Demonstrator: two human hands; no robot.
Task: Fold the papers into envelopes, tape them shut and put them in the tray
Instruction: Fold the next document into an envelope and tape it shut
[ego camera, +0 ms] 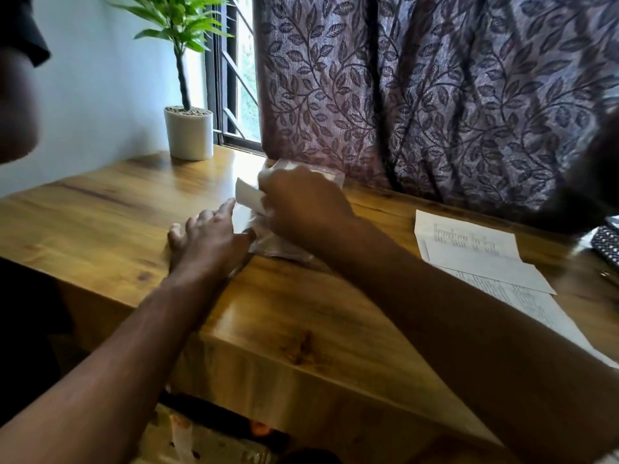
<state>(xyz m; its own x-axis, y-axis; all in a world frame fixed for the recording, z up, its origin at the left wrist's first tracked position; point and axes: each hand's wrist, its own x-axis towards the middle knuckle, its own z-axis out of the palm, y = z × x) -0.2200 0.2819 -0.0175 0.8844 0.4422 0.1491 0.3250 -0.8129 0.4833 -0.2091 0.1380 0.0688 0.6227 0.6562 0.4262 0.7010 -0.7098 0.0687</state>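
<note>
My right hand (303, 204) grips a small white folded paper envelope (248, 194) over a clear plastic tray (278, 244) that lies on the wooden table (301, 323) near the curtain. The hand hides most of the tray. My left hand (207, 241) rests flat on the table with its fingers spread, touching the tray's left edge. Several printed paper sheets (485, 256) lie on the table to the right, one partly folded on top of another.
A potted green plant (188, 132) stands at the table's back left by the window. A patterned purple curtain (435, 95) hangs behind the table. A dark patterned object (608, 244) sits at the right edge. The table's front edge runs diagonally below my arms.
</note>
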